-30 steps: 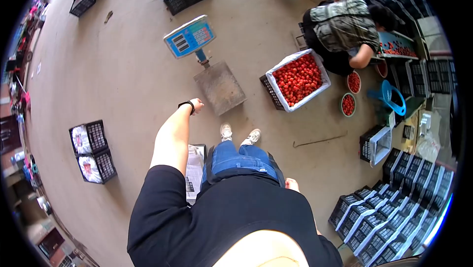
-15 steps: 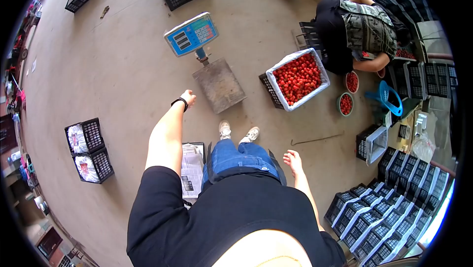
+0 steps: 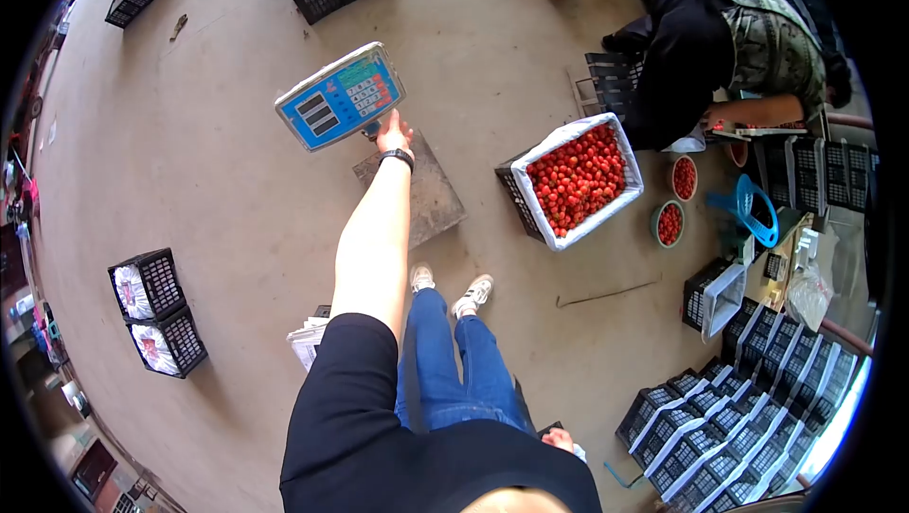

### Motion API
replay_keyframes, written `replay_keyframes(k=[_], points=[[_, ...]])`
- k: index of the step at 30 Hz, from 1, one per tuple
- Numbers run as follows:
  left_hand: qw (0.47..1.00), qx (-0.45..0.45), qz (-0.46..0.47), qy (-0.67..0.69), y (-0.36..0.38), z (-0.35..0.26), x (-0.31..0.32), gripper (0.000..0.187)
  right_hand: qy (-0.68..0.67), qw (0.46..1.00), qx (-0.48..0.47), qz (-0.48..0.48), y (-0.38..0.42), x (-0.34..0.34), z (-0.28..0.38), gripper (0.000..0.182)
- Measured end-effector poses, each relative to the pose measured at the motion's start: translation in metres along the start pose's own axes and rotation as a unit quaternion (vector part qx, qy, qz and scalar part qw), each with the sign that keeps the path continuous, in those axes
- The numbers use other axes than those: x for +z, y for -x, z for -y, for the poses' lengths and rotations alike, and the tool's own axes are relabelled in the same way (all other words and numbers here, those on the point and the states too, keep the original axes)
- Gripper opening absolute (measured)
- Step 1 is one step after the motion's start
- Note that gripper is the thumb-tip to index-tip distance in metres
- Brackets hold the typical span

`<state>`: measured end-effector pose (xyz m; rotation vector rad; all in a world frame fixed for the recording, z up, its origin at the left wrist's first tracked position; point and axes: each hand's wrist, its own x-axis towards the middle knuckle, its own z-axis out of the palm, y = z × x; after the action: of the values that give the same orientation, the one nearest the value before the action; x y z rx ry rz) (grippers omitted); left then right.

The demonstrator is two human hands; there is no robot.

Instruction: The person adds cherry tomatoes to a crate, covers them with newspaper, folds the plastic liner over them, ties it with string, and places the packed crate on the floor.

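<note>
My left hand (image 3: 395,134) reaches forward beside the post, under the lower edge of the scale's blue display (image 3: 343,98), fingers stretched out and slightly apart. A dark band circles that wrist. Below the hand lies the scale's worn metal platform (image 3: 434,196), partly covered by my forearm. My right hand (image 3: 561,439) is low by my right hip, mostly hidden by my body; its finger posture does not show clearly. Right of the platform stands a black crate with a white liner (image 3: 559,239), filled with small red tomatoes (image 3: 579,181).
A person (image 3: 701,49) bends over at the right, near bowls of tomatoes (image 3: 684,178) and a blue plastic stool (image 3: 755,210). Stacked black crates (image 3: 710,437) line the lower right. Two lined crates (image 3: 159,312) stand left. A thin rod (image 3: 609,294) lies on the floor.
My left hand has moved up and right to the scale's display post. My right hand has drawn back toward my hip. My feet have shifted, and the other person leans further right.
</note>
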<state>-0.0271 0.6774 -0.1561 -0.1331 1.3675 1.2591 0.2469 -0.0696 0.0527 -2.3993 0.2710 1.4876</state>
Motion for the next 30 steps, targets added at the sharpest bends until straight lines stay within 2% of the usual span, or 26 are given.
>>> replay_keyframes(k=[1,2,4,5,6,8,11,14,17,23,26,30], points=[[0.999,0.001,0.025,0.038,-0.013,0.002,0.005,0.046,-0.027,0.999,0.008,0.015,0.011,0.001,0.002,0.023],[0.997,-0.001,0.030,0.076,-0.020,0.002,0.011,0.051,0.015,1.000,0.009,0.018,0.011,0.002,0.001,0.023],[0.988,-0.005,0.037,0.151,-0.027,-0.001,0.017,0.060,-0.056,0.995,0.075,-0.037,0.006,0.007,-0.030,0.023],[0.985,-0.005,0.058,0.164,-0.036,0.003,0.015,0.070,-0.045,0.997,0.053,-0.032,-0.002,0.003,-0.053,0.023],[0.982,-0.003,0.065,0.176,-0.037,0.005,0.015,0.069,-0.032,0.999,0.030,-0.027,-0.012,-0.001,-0.079,0.022],[0.977,0.006,0.079,0.200,-0.032,0.003,0.018,0.068,-0.028,0.999,0.020,-0.027,-0.015,-0.001,-0.080,0.021],[0.979,0.034,0.077,0.188,-0.039,0.008,0.016,0.061,-0.077,0.994,0.059,-0.043,0.006,0.011,-0.046,0.019],[0.982,0.057,0.061,0.171,-0.043,0.013,0.018,0.051,-0.038,0.998,0.044,-0.023,-0.002,0.008,-0.035,0.019],[0.983,0.056,0.056,0.167,-0.040,0.011,0.018,0.046,-0.053,0.997,0.051,-0.026,0.007,0.013,-0.007,0.020],[0.981,0.026,0.072,0.179,-0.040,0.007,0.015,0.045,-0.023,0.999,0.037,-0.019,0.005,0.012,0.010,0.021],[0.982,0.019,0.069,0.172,-0.032,0.003,0.016,0.045,-0.022,0.998,0.060,0.021,0.026,0.021,0.061,0.021],[0.987,0.022,0.053,0.153,-0.035,0.004,0.017,0.047,-0.001,0.999,0.040,0.020,0.019,0.020,0.053,0.022]])
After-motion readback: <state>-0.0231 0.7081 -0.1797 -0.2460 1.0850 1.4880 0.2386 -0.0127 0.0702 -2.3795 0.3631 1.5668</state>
